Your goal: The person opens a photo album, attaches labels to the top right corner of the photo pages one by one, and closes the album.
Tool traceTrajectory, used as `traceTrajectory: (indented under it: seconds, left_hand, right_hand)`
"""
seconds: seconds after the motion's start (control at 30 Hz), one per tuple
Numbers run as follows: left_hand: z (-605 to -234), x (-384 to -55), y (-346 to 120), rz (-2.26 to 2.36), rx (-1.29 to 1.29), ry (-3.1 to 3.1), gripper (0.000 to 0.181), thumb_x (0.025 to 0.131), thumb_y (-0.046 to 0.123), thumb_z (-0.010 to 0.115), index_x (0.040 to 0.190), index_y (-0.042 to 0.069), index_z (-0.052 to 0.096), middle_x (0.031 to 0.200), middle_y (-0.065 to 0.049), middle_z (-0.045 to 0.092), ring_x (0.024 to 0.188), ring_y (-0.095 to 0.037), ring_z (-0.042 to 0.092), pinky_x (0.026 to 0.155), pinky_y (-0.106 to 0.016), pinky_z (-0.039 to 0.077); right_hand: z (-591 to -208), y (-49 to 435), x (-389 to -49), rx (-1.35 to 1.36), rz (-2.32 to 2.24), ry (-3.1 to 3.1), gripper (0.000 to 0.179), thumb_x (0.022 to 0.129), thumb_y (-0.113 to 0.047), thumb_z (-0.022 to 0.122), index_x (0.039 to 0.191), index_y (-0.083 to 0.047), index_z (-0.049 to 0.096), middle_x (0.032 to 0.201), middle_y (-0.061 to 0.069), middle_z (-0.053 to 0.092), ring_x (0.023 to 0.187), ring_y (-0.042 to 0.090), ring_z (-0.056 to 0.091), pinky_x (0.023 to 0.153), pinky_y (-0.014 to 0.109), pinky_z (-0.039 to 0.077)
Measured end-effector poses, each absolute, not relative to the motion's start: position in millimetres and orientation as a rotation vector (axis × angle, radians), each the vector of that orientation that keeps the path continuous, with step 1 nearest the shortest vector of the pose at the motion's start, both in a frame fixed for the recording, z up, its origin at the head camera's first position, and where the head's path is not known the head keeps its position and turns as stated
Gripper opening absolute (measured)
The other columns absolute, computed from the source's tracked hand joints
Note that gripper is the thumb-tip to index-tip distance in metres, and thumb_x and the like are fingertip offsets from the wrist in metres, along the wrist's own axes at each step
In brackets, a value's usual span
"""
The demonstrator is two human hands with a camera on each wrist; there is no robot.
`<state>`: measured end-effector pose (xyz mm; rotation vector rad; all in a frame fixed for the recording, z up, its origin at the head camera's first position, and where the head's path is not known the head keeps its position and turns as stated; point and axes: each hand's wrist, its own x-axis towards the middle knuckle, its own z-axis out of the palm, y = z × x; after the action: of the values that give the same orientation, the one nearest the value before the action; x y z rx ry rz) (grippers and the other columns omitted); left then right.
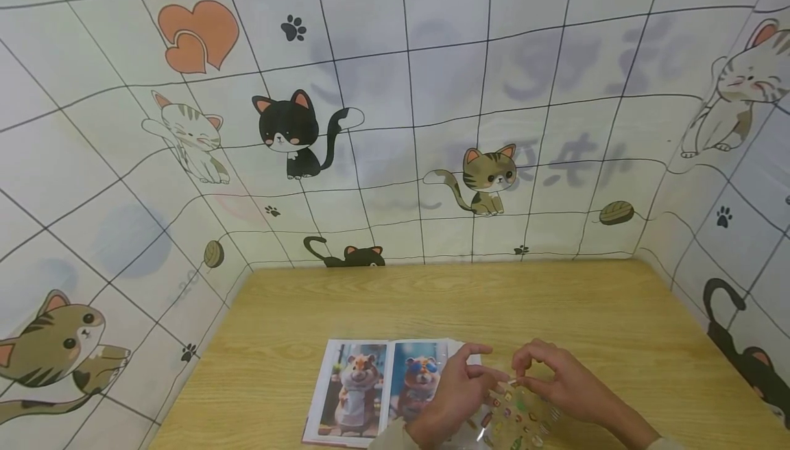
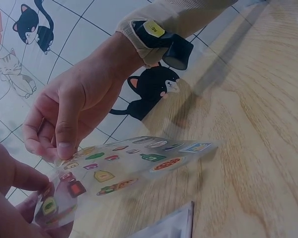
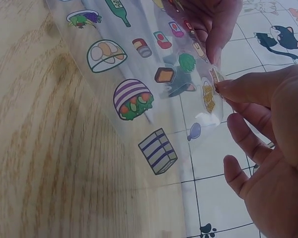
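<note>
A clear sticker sheet (image 1: 517, 417) with small food pictures is held up over the table's front. My left hand (image 1: 459, 387) grips one edge of it, with the thumb and fingers on either side in the left wrist view. On the upper edge, my right hand (image 1: 564, 380) pinches a small piece between thumb and forefinger, its other fingers loosely bent in the right wrist view. Striped box and salad stickers (image 3: 134, 99) show on the near part of the sheet. Partly beneath my left hand lies an open photo album (image 1: 322, 388) with two hamster pictures.
The wooden table (image 1: 432, 299) runs back to a white wall (image 1: 382, 182) printed with cats and grid lines, with more such wall at both sides. A corner of the album (image 2: 176, 223) shows below the sheet in the left wrist view.
</note>
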<state>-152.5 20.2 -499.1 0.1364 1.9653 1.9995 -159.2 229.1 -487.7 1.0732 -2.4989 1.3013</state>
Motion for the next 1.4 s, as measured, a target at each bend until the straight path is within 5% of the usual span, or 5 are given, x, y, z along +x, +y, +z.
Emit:
traceTrajectory:
  seconds: [0.57, 0.9, 1.13, 1.4]
  left_hand:
    - [-501, -150, 28, 2.053, 0.055, 1.982, 0.035, 0.083, 0.002, 0.060, 0.115, 0.012, 0.054, 0.084, -0.010, 0.071, 0.055, -0.018, 0.062, 0.050, -0.026, 0.048]
    - [-503, -151, 33, 2.018, 0.026, 2.076, 0.040, 0.077, 0.001, 0.060, 0.114, 0.015, 0.055, 0.081, -0.003, 0.072, 0.054, -0.014, 0.060, 0.049, -0.022, 0.046]
    - [-502, -151, 32, 1.997, 0.043, 2.073, 0.035, 0.084, 0.004, 0.059, 0.117, 0.015, 0.053, 0.080, -0.001, 0.070, 0.054, -0.016, 0.060, 0.046, -0.023, 0.043]
    - [-505, -153, 35, 2.072, 0.023, 2.020, 0.047, 0.079, -0.003, 0.056, 0.123, 0.011, 0.049, 0.085, -0.008, 0.071, 0.064, -0.023, 0.067, 0.057, -0.031, 0.054]
  right_hand:
    - [-492, 234, -157, 1.042, 1.306, -2.539, 0.017, 0.084, -0.013, 0.068, 0.095, -0.020, 0.057, 0.090, -0.011, 0.059, 0.084, 0.008, 0.055, 0.070, 0.025, 0.047]
    - [-492, 236, -157, 1.107, 1.383, -2.497, 0.015, 0.087, -0.010, 0.065, 0.096, -0.020, 0.057, 0.090, -0.007, 0.058, 0.084, 0.008, 0.053, 0.069, 0.029, 0.045]
    - [-489, 239, -156, 1.039, 1.383, -2.572, 0.011, 0.089, -0.016, 0.062, 0.098, -0.020, 0.057, 0.090, -0.008, 0.060, 0.084, 0.008, 0.055, 0.069, 0.026, 0.048]
    - [-490, 245, -158, 1.033, 1.351, -2.514, 0.019, 0.089, -0.010, 0.063, 0.102, -0.022, 0.057, 0.091, -0.002, 0.061, 0.084, 0.008, 0.055, 0.069, 0.028, 0.048]
